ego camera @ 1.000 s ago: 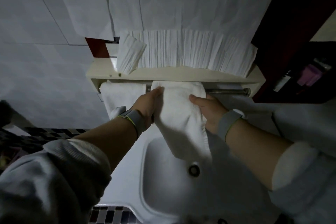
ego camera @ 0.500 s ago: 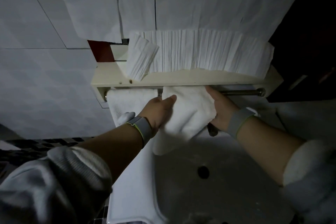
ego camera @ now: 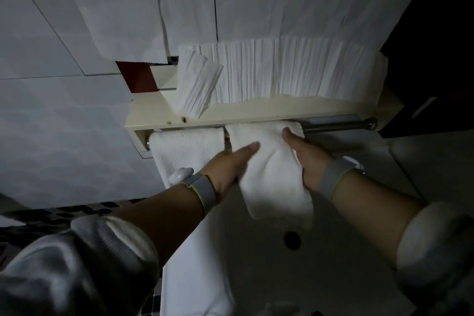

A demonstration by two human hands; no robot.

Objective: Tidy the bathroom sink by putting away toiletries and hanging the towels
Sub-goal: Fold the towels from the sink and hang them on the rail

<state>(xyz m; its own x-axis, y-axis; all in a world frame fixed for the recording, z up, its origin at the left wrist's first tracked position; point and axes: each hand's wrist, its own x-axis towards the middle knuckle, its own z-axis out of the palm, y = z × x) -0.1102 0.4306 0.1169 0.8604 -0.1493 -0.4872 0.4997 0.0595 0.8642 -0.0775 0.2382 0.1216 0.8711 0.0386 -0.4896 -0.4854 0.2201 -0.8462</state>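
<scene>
Sink (ego camera: 333, 264): nearest of all, directly below the rail; its dark drain hole (ego camera: 292, 239) shows under the hanging towel's lower end. No toiletries can be made out on the part in view, but the light is dim and much of the basin is cut off.
Left hand (ego camera: 230, 164): just below the rail, fingers out straight and laid flat on the left edge of the second towel, pressing or smoothing it, not gripping.
Right hand (ego camera: 305, 159): on the opposite edge of the same cloth, thumb over the front face and fingers hidden behind, so it seems to pinch the towel's right side.
Second towel (ego camera: 272, 169): draped over the rail near its middle, hanging down between the two hands toward the sink.
First towel (ego camera: 189, 149): draped over the rail's left end, just beside the second, with no hand on it.
Rail (ego camera: 338, 124): metal bar under the cream shelf (ego camera: 256, 110); its right stretch is bare.
Paper sheets (ego camera: 295, 72): fanned white stack standing on the shelf above the rail, against the wall.
Progress: judging from this, both towels are on the rail, and the one in hand only needs straightening. Whether toiletries remain to be put away cannot be told here.
</scene>
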